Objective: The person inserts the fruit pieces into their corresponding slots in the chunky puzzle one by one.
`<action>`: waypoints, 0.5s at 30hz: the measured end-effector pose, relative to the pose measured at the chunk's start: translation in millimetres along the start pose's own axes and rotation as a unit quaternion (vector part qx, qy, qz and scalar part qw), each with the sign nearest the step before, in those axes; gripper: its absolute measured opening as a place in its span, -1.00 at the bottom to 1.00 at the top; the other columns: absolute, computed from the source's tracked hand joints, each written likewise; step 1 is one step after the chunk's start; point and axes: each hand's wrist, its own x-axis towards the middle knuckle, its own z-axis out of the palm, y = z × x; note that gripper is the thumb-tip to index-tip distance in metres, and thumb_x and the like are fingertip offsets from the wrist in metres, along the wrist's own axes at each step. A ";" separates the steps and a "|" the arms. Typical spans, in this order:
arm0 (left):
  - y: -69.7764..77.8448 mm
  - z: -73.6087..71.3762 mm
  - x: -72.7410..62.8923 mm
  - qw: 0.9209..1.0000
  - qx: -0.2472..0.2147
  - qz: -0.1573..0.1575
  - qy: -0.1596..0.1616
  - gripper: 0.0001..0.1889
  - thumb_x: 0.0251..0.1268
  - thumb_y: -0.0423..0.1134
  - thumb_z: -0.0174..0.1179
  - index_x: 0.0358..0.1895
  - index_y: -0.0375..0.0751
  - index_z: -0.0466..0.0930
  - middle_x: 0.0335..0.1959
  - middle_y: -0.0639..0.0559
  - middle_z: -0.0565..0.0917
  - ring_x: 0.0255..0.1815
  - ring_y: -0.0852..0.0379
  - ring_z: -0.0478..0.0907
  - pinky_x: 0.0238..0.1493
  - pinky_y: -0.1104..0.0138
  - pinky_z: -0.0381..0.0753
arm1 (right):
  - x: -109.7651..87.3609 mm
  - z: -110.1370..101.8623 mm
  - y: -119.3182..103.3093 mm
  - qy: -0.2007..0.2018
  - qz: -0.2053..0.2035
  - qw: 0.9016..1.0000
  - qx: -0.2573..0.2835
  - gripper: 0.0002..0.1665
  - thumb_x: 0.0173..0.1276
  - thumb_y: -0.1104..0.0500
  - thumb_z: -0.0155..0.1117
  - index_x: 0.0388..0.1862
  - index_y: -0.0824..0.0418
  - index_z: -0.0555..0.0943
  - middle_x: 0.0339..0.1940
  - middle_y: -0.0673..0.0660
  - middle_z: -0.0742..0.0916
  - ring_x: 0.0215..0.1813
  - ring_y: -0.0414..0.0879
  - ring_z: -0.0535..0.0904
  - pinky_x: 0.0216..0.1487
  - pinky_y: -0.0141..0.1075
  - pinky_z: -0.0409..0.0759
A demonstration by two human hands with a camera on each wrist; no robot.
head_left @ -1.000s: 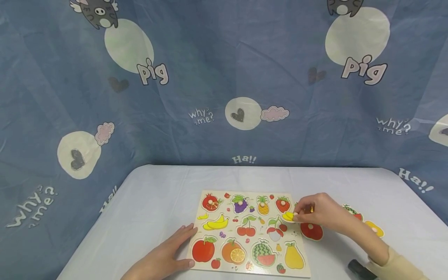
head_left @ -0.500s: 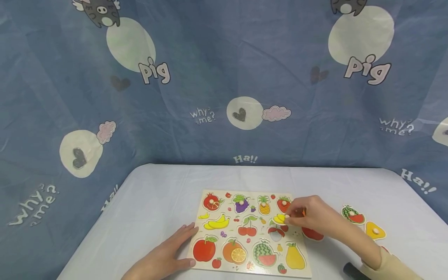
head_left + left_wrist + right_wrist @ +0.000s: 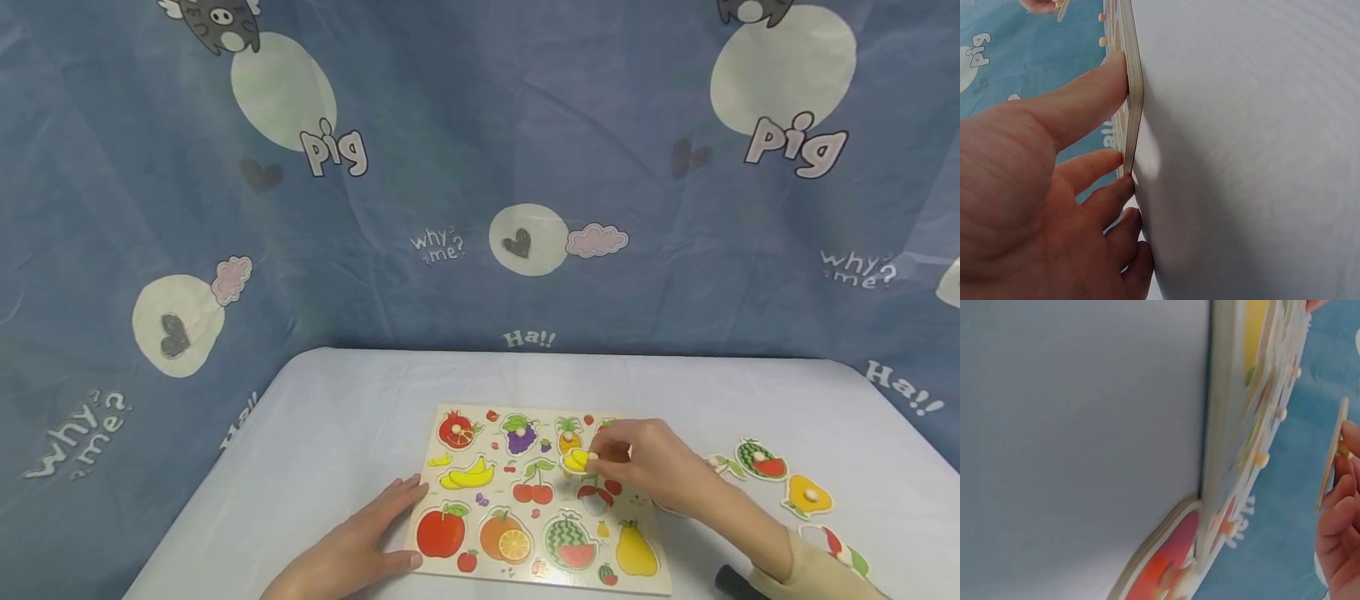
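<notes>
A wooden fruit puzzle board (image 3: pixel 517 500) lies flat on the white table. My left hand (image 3: pixel 360 537) rests at its left edge; in the left wrist view the thumb (image 3: pixel 1094 94) lies on the board's face and the other fingertips touch its side. Over the right half of the board, my right hand (image 3: pixel 652 462) pinches a yellow banana puzzle piece (image 3: pixel 575 461) by its knob. The right wrist view shows this thin piece (image 3: pixel 1332 459) edge-on, held up off the board. Pomegranate (image 3: pixel 456 430), grape (image 3: pixel 519 435) and pineapple pieces (image 3: pixel 569 435) sit in the top row.
Right of the board lie loose pieces: a watermelon (image 3: pixel 761 460), a yellow pear-shaped one (image 3: pixel 808 496), and a red-and-white one (image 3: pixel 843 550) partly behind the sleeve. A black cylindrical object (image 3: pixel 738 583) shows by the right sleeve. A blue printed curtain (image 3: pixel 450 183) hangs behind the table.
My right hand has carried the banana piece leftward, from the board's right edge to near the pineapple. My left hand stays at the board's left edge.
</notes>
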 end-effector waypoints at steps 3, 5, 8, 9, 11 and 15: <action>0.4 -0.3 -0.3 1.000 0.001 -0.001 0.001 -0.07 -0.02 0.12 0.47 0.49 0.14 0.26 0.52 0.00 0.22 0.47 -0.18 0.13 0.24 -0.24 0.34 | 3.1 2.4 -3.9 -0.008 0.002 1.000 0.003 -0.89 0.22 0.10 0.49 -0.37 -0.10 0.69 -0.47 -0.29 0.62 -0.43 -0.32 0.49 -0.36 -0.39 0.56; 0.6 -0.5 -0.5 1.000 0.002 -0.002 0.001 -0.07 -0.02 0.12 0.47 0.49 0.14 0.26 0.52 0.00 0.22 0.47 -0.18 0.13 0.25 -0.24 0.33 | 5.1 4.9 -5.6 -0.010 -0.003 1.000 0.000 -0.88 0.21 0.12 0.50 -0.37 -0.09 0.69 -0.47 -0.29 0.62 -0.43 -0.32 0.49 -0.35 -0.39 0.56; 0.9 -0.9 -0.8 1.000 -0.001 -0.002 0.000 -0.07 -0.02 0.12 0.46 0.49 0.13 0.26 0.52 0.00 0.22 0.47 -0.18 0.13 0.24 -0.25 0.34 | 8.1 8.7 -8.4 -0.012 -0.004 1.000 -0.007 -0.88 0.21 0.12 0.49 -0.37 -0.09 0.69 -0.50 -0.29 0.61 -0.44 -0.32 0.48 -0.36 -0.40 0.55; 0.9 -1.0 -0.9 1.000 -0.002 -0.002 0.000 -0.07 -0.02 0.12 0.46 0.49 0.13 0.26 0.52 0.00 0.22 0.47 -0.18 0.14 0.24 -0.25 0.34 | 9.0 9.9 -9.4 -0.012 -0.002 1.000 -0.011 -0.88 0.21 0.12 0.49 -0.37 -0.10 0.69 -0.51 -0.29 0.60 -0.44 -0.32 0.47 -0.37 -0.40 0.54; 0.9 -1.1 -0.9 1.000 -0.002 -0.002 0.000 -0.07 -0.02 0.12 0.46 0.49 0.13 0.26 0.52 0.00 0.22 0.46 -0.17 0.14 0.24 -0.25 0.34 | 10.4 12.0 -11.1 -0.012 0.004 1.000 -0.018 -0.88 0.21 0.12 0.49 -0.37 -0.10 0.69 -0.53 -0.30 0.59 -0.44 -0.32 0.46 -0.38 -0.41 0.53; 1.2 -1.1 -1.3 1.000 0.005 -0.002 0.002 -0.07 -0.03 0.14 0.46 0.49 0.16 0.26 0.52 0.03 0.21 0.46 -0.16 0.15 0.25 -0.25 0.33 | 11.3 15.1 -14.7 -0.013 0.012 0.999 -0.031 -0.86 0.19 0.13 0.50 -0.38 -0.11 0.69 -0.54 -0.29 0.57 -0.44 -0.31 0.44 -0.41 -0.42 0.50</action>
